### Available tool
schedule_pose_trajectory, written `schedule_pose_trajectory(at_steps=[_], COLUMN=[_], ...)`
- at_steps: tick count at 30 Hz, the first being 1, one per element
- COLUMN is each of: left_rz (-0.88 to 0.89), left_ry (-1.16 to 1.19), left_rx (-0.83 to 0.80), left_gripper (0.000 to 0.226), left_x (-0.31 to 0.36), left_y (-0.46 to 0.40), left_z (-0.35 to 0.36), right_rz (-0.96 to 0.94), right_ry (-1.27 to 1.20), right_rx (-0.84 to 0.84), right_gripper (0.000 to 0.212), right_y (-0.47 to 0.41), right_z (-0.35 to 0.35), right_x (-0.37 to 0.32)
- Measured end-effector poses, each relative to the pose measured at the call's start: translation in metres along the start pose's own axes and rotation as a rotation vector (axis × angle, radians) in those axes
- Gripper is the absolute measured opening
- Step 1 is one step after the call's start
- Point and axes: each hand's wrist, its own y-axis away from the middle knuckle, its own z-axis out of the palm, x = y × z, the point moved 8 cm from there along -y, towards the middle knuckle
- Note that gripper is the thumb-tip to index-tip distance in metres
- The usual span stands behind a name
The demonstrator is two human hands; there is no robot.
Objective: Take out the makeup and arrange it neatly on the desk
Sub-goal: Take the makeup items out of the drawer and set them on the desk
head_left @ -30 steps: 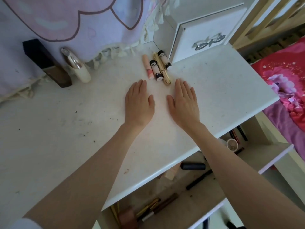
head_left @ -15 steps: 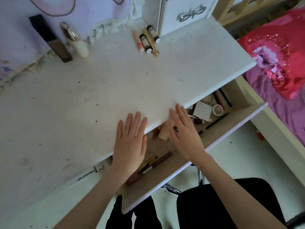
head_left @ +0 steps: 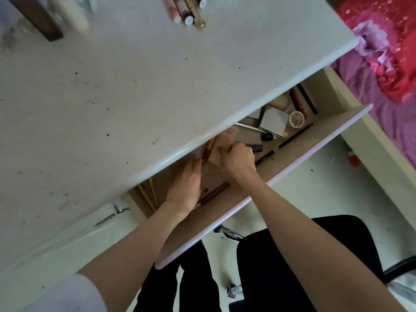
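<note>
The drawer [head_left: 292, 167] under the white desk [head_left: 135, 97] stands pulled out, and both my hands are inside it. My left hand [head_left: 184, 188] reaches under the desk edge, fingertips at the lower end of a brown stick [head_left: 207, 152]; its grip is hidden. My right hand [head_left: 238, 159] is curled beside a tan block [head_left: 216, 157], and a black tube [head_left: 257, 147] pokes out from its fingers. Several makeup tubes [head_left: 188, 12] lie side by side at the desk's far edge.
The drawer also holds a white box [head_left: 273, 122], a small white jar [head_left: 296, 119], black pencils [head_left: 295, 135], brown brushes [head_left: 213, 192] and yellow sticks [head_left: 147, 194]. A dark block [head_left: 38, 19] and a cream bottle [head_left: 72, 16] stand far left. A bed [head_left: 394, 64] lies right.
Both hands left the desk top, came back over its front edge and dropped into the open drawer. My right hand went from flat to curled. The view tilted downward.
</note>
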Motion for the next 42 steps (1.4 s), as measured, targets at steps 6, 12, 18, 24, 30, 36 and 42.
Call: schedule_pose_trajectory(at_steps=[6, 12, 18, 24, 30, 36, 42], left_rz=[0.04, 0.043, -0.18, -0.357, -0.247, -0.213, -0.408], left_ry=[-0.142, -0.192, 0.27, 0.608, 0.626, 0.823, 1.22], left_rx=[0.106, 0.222, 0.116, 0.092, 0.136, 0.395, 0.685], left_gripper=[0.072, 0.05, 0.03, 0.02, 0.014, 0.015, 0.006], left_x=[0.009, 0.012, -0.005, -0.006, 0.012, 0.006, -0.047], left_y=[-0.025, -0.036, -0.034, -0.001, 0.036, 0.04, 0.038], left_z=[0.008, 0.004, 0.01, -0.001, -0.04, -0.123, -0.162], right_rz=[0.072, 0.281, 0.261, 0.241, 0.197, -0.033, -0.183], right_ry=[-0.114, -0.431, -0.449, -0.537, -0.575, -0.9, -0.871], right_rx=[-0.06, -0.206, -0.149, -0.024, 0.281, 0.601, 0.316], right_gripper=[0.041, 0.03, 0.025, 0.028, 0.02, 0.015, 0.012], right_y=[-0.016, -0.013, -0.006, 0.028, 0.061, 0.095, 0.069], right_z=[0.018, 0.038, 0.03, -0.009, -0.064, -0.109, -0.091], right_x=[0.006, 0.02, 0.029, 0.038, 0.029, 0.013, -0.068])
